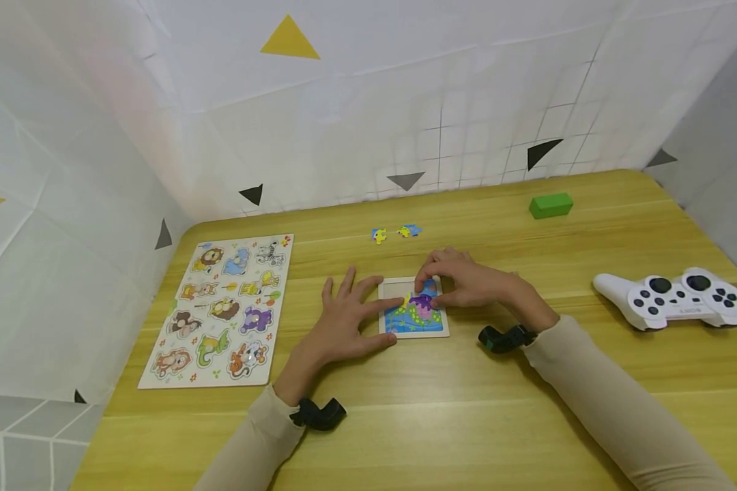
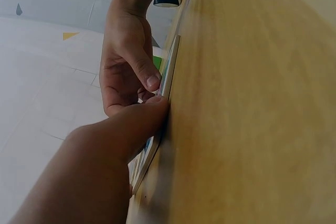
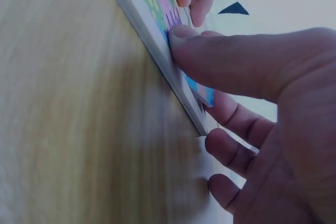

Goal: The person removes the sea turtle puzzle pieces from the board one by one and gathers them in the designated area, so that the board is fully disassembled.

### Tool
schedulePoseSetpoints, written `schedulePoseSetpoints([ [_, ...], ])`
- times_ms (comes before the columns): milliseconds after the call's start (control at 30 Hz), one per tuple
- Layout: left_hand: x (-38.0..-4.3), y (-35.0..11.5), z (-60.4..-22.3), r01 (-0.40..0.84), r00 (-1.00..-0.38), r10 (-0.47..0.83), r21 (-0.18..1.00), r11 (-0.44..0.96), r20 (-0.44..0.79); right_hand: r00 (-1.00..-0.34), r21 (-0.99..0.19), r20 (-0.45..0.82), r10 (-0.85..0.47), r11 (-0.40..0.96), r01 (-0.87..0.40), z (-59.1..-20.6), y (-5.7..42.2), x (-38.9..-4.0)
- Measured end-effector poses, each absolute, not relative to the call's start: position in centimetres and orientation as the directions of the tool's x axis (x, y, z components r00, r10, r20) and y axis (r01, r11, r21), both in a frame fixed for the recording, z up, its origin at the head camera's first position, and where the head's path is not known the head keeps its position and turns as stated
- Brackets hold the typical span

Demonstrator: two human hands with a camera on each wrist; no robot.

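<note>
A small square jigsaw puzzle in a white frame (image 1: pixel 415 335) lies on the table, its picture blue, green and purple. My left hand (image 1: pixel 342 319) spreads over its left side, index fingertip on the picture and thumb at the lower left corner of the frame. Over the upper right corner, my right hand (image 1: pixel 469 281) has its thumb and fingers curled at a blue-and-pink puzzle piece (image 3: pixel 206 94). That piece tilts up at the frame's edge in the right wrist view. The upper left part of the frame shows bare backing.
Two loose puzzle pieces, one yellow and blue (image 1: pixel 379 236) and another similar piece (image 1: pixel 410 231), lie behind the frame. An animal peg board (image 1: pixel 215 310) is at left. A green block (image 1: pixel 551 205) stands at back right, with a white game controller (image 1: pixel 672 300) in front of it.
</note>
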State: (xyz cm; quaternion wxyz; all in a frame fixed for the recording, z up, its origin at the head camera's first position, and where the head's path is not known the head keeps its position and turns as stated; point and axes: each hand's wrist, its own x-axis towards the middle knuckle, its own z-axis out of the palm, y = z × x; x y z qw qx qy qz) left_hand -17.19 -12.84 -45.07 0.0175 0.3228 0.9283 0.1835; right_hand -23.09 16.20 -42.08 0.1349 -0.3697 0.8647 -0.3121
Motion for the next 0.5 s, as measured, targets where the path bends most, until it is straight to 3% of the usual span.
schedulePoseSetpoints([
  [267, -17.21, -12.89, -45.19, 0.598, -0.789, 0.607, 0.348, 0.722, 0.097, -0.705, -0.645, -0.001, -0.710, 0.539, -0.542, -42.31, 16.28, -23.38],
  [500, -17.32, -12.92, -45.34, 0.595, -0.791, 0.604, 0.346, 0.725, 0.095, -0.713, -0.720, -0.005, -0.701, 0.497, -0.484, -42.68, 16.57, -23.79],
])
